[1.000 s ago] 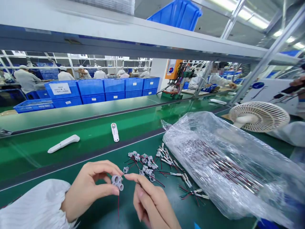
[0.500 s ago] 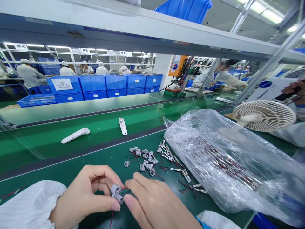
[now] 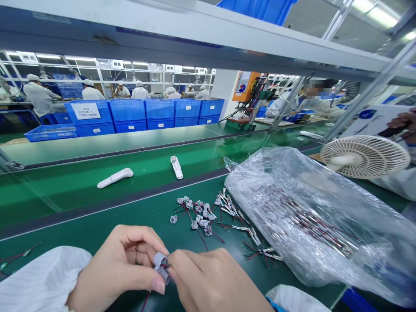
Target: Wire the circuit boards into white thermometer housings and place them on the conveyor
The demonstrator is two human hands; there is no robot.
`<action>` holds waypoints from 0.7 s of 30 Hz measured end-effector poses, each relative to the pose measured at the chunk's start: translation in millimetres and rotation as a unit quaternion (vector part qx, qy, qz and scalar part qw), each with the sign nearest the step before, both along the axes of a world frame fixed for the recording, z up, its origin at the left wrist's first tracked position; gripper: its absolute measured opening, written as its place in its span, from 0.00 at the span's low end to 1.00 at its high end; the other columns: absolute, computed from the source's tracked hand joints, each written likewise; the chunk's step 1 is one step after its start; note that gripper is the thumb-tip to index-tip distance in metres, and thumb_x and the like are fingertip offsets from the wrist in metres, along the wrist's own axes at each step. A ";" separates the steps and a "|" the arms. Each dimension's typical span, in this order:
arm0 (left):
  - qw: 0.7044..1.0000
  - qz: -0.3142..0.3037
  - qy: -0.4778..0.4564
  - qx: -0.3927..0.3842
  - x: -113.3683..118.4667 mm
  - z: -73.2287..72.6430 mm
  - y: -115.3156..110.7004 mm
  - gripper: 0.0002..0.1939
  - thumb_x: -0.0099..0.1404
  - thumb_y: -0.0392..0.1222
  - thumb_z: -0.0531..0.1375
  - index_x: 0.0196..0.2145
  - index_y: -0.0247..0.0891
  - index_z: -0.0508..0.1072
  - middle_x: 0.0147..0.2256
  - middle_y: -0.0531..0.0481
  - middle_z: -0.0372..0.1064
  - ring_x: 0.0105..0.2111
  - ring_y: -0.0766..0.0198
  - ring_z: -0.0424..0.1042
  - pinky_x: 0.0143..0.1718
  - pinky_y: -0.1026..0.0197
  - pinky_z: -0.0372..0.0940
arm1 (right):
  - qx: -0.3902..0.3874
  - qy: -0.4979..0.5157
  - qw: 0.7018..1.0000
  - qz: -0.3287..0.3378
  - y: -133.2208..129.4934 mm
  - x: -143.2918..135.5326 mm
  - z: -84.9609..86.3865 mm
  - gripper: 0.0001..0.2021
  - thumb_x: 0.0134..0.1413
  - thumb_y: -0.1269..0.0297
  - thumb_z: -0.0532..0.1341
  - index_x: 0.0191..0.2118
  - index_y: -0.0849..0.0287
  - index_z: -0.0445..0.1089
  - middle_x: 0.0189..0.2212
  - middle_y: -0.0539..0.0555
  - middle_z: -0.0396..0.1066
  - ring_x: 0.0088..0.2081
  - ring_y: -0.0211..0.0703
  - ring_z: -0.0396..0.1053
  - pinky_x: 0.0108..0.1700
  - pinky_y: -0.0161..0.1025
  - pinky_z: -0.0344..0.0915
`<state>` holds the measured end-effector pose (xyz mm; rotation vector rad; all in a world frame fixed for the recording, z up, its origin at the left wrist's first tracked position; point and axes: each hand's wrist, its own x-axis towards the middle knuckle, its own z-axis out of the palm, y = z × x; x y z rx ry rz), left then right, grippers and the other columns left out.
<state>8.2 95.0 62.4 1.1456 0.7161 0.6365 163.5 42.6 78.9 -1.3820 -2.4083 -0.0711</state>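
Observation:
Near the bottom centre, my left hand (image 3: pixel 120 264) is closed round a small grey plastic holder (image 3: pixel 160 262), gripping it between thumb and fingers. My right hand (image 3: pixel 211 277) meets it from the right, thumb and forefinger pinched on the thin wires at the holder's side. A dark red wire (image 3: pixel 146 300) hangs below the holder. Beyond my hands lies a loose pile of similar grey holders (image 3: pixel 203 222) with red and green wires. Slim metal parts with wires (image 3: pixel 253 237) lie just right of that pile.
A clear plastic bag (image 3: pixel 312 216) of wired metal parts covers the right side, beside a white fan (image 3: pixel 365 157). Two white casings (image 3: pixel 115 178) (image 3: pixel 177 167) rest on the green belt (image 3: pixel 65 190). Loose wires (image 3: pixel 21 255) lie left. Blue bins (image 3: pixel 126 110) and people stand beyond.
My right thumb and forefinger have moved in against the holder, covering more of the green wire. Both white casings have shifted rightward along the belt. The view has tilted slightly.

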 end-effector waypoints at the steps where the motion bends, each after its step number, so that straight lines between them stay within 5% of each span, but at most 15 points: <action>1: 1.000 0.010 0.009 0.021 0.5 0.9 -0.6 0.10 0.39 0.29 0.67 0.23 0.36 0.73 0.20 0.55 0.69 0.21 0.70 0.66 0.23 0.69 0.63 | -0.030 0.018 0.999 -0.021 -0.4 0.1 0.4 0.08 0.48 0.74 0.49 0.23 0.56 0.56 0.12 0.44 0.59 0.12 0.36 0.53 0.16 0.36 0.35; 4: 0.991 0.031 0.040 0.127 3.5 4.5 -3.9 0.10 0.37 0.28 0.67 0.20 0.34 0.71 0.19 0.56 0.65 0.19 0.72 0.62 0.21 0.71 0.60 | -0.164 0.134 0.975 -0.075 -1.9 0.1 0.4 0.06 0.50 0.71 0.48 0.26 0.55 0.56 0.16 0.46 0.63 0.16 0.37 0.58 0.17 0.33 0.42; 6: 0.977 0.048 0.059 0.198 6.3 7.6 -6.4 0.09 0.37 0.28 0.67 0.18 0.33 0.70 0.18 0.56 0.63 0.18 0.73 0.60 0.19 0.71 0.58 | -0.246 0.264 0.929 -0.084 -2.4 -0.7 -0.1 0.05 0.50 0.70 0.47 0.28 0.55 0.55 0.21 0.48 0.63 0.22 0.38 0.61 0.20 0.32 0.49; 8: 0.965 0.073 0.070 0.242 8.7 10.9 -7.8 0.11 0.36 0.31 0.68 0.17 0.33 0.68 0.18 0.56 0.61 0.17 0.73 0.59 0.18 0.71 0.57 | -0.307 0.411 0.856 -0.063 -1.5 -2.7 -1.3 0.04 0.50 0.68 0.47 0.28 0.55 0.55 0.22 0.48 0.61 0.24 0.36 0.59 0.24 0.32 0.51; 13: 0.940 0.100 0.133 0.297 11.0 13.3 -3.4 0.13 0.39 0.34 0.68 0.16 0.33 0.65 0.18 0.57 0.58 0.18 0.73 0.56 0.17 0.70 0.54 | -0.417 0.673 0.611 0.030 5.7 -10.8 -11.0 0.09 0.45 0.62 0.56 0.31 0.57 0.55 0.23 0.46 0.57 0.22 0.30 0.49 0.24 0.30 0.46; 15: 0.927 0.093 0.162 0.326 11.3 12.2 -0.4 0.12 0.41 0.32 0.66 0.16 0.34 0.64 0.19 0.57 0.55 0.18 0.73 0.55 0.17 0.70 0.52 | -0.422 0.719 0.551 0.042 7.9 -13.5 -15.6 0.14 0.41 0.63 0.61 0.33 0.57 0.55 0.24 0.45 0.58 0.22 0.29 0.49 0.24 0.29 0.46; 21: 0.925 -0.005 0.196 0.327 2.7 17.0 3.8 0.06 0.46 0.33 0.64 0.26 0.38 0.74 0.25 0.54 0.63 0.23 0.70 0.62 0.24 0.69 0.59 | -0.412 0.728 0.547 0.043 10.7 -11.8 -27.1 0.12 0.43 0.62 0.61 0.29 0.58 0.56 0.24 0.46 0.57 0.23 0.29 0.50 0.23 0.29 0.45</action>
